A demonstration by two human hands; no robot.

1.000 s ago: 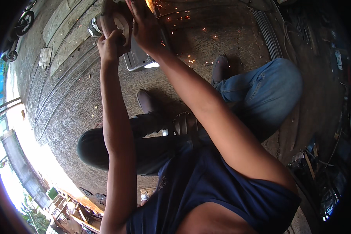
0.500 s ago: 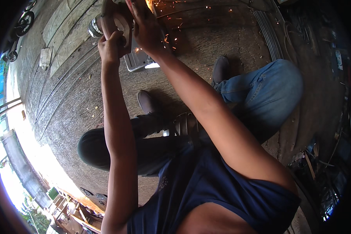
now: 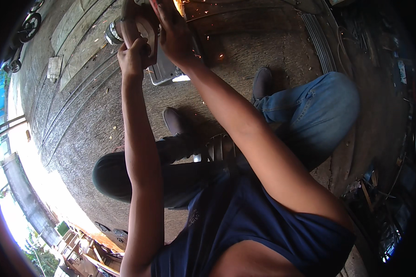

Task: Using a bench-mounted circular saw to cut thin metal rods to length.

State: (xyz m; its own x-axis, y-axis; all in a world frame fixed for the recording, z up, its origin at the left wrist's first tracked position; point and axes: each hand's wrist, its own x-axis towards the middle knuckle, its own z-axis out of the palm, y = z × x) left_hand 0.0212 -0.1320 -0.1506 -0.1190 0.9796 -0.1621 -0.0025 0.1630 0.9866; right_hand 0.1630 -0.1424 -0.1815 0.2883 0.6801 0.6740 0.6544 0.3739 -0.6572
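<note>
My left hand (image 3: 133,57) is closed around the D-shaped handle of a cut-off saw (image 3: 131,27), its thumb lying over the grip. A motor end with a silver band (image 3: 112,34) sticks out at the saw's left. The grey metal base (image 3: 161,76) rests on the ground below. Just right of the handle, my right hand (image 3: 175,41) has its fingers bent forward against a narrow red part (image 3: 155,6), mostly cut off by the upper edge. What those fingers hold is hidden. Bright orange sparks (image 3: 179,6) come from beyond my right hand.
My shoes (image 3: 262,82) and bent knees (image 3: 330,104) are close behind the saw. Cables (image 3: 78,99) and a wire-mesh piece (image 3: 54,68) lie on the rough floor at left. Long metal strips (image 3: 316,39) lie at right. A motorcycle wheel (image 3: 30,27) stands far left.
Fewer sparks fly around my right hand and over the floor to its right. Both hands have kept nearly the same place on the saw.
</note>
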